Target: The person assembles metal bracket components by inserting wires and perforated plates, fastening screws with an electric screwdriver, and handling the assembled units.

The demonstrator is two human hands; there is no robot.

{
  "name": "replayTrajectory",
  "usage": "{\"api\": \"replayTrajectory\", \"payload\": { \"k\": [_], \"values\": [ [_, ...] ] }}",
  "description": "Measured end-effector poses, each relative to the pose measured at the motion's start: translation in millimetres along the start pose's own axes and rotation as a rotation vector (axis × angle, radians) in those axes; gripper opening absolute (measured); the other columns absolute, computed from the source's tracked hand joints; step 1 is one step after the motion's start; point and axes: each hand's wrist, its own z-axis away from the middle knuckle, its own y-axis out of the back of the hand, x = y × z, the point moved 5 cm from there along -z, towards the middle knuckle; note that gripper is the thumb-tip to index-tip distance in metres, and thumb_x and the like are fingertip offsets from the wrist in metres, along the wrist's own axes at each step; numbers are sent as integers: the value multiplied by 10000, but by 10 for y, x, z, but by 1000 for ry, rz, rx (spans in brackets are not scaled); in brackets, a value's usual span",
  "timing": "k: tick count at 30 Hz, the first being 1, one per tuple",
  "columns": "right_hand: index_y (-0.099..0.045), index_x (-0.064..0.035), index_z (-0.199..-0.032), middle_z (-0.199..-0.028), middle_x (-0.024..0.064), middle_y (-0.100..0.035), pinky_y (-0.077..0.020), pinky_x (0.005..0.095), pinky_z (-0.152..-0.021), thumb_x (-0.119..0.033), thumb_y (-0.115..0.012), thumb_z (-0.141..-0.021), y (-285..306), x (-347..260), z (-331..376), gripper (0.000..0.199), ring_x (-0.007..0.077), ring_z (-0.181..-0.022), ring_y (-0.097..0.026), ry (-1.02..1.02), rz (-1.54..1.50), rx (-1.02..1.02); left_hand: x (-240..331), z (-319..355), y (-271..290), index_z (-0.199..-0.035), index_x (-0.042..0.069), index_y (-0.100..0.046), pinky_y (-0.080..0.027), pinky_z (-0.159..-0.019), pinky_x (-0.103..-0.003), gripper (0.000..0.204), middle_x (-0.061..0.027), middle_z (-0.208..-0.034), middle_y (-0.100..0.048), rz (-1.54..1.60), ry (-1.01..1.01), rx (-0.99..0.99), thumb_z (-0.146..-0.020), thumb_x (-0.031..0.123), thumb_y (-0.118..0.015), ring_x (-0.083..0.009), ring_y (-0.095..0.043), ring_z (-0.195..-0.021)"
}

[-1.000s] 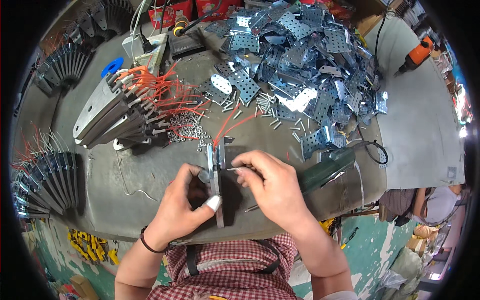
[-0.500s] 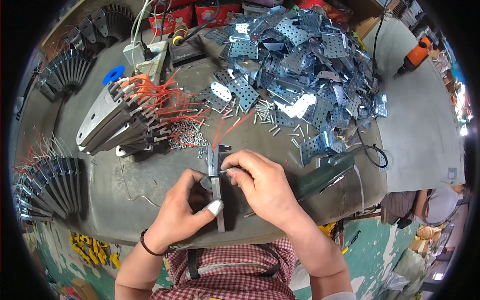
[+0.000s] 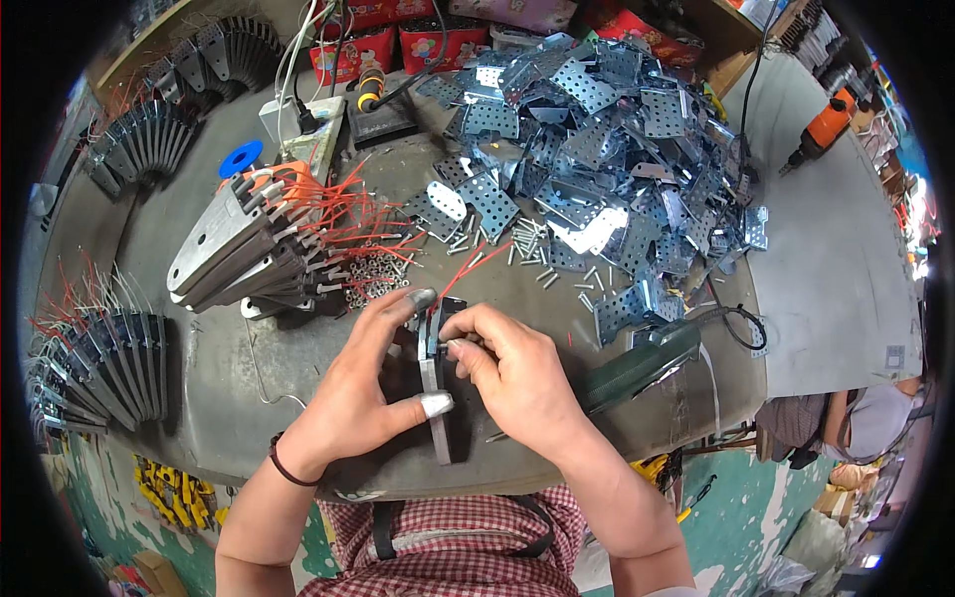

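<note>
A long flat grey metal part [image 3: 439,438] with a bluish bracket and red wires [image 3: 466,267] at its far end stands upright on edge, its near end toward me. My left hand [image 3: 356,388] grips it from the left. Its grey-tipped index finger is at the bracket end and its white-wrapped thumb lies against the near part. From the right, my right hand [image 3: 517,368] pinches its thumb and index finger at the bracket's side, on what looks like a small silvery screw, mostly hidden by the fingertips.
A green-handled power screwdriver [image 3: 647,366] lies right of my right hand. Beyond are loose screws [image 3: 532,239], nuts [image 3: 373,271] and a heap of perforated metal brackets [image 3: 597,129]. Red-wired grey metal parts [image 3: 224,239] are stacked at left; more finished-looking rows [image 3: 114,363] stand farther left.
My left fingers have uncurled from the part's middle and reached up to its bracket end; the thumb stays near the lower part. My right hand keeps its pinch. The view has shifted slightly.
</note>
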Motion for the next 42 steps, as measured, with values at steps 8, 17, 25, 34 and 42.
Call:
{"api": "replayTrajectory", "payload": {
  "k": [8, 17, 25, 34, 42],
  "values": [
    [-536, -15, -885, -787, 131, -585, -458, 325, -629, -14, -545, -818, 28, 114, 0, 67, 213, -679, -587, -157, -158, -170, 6, -3, -34, -1271, 42, -385, -491, -742, -311, 733, -132, -1267, -343, 198, 83, 19, -655, 145, -769, -238, -490, -1034],
    [-479, -28, -977, -825, 167, -600, -472, 379, -654, -8, -539, -823, -9, -2, 122, 167, 323, -781, -616, -32, -12, -8, 16, 34, -53, -1262, 32, -415, -505, -751, -308, 704, -126, -1256, -356, 204, 71, 46, -657, 125, -764, -235, -509, -1012],
    [-472, -22, -984, -720, 125, -602, -473, 317, -602, -34, -549, -841, -49, 43, 150, 163, 224, -662, -626, -128, -173, 64, 118, 91, -25, -1249, 20, -436, -502, -758, -299, 697, -120, -1239, -407, -42, 38, 117, -647, 146, -764, -218, -520, -997],
    [-556, -3, -840, -651, 41, -583, -419, 228, -518, -96, -624, -832, -160, 217, 214, 115, 90, -529, -507, -275, -300, 150, 76, 62, -23, -1273, 28, -423, -492, -781, -316, 721, -120, -1247, -410, -24, -11, 83, -654, 164, -769, -234, -512, -1043],
    [-263, 51, -1338, -1353, 277, -268, -314, 456, -994, -157, -604, -809, -353, -23, 600, 663, 426, -1213, -338, 68, 302, 34, -39, 12, 23, -1246, 25, -451, -463, -839, -333, 590, -150, -1212, -459, 224, 69, 11, -724, 137, -703, -263, -538, -1040]
  ]
}}
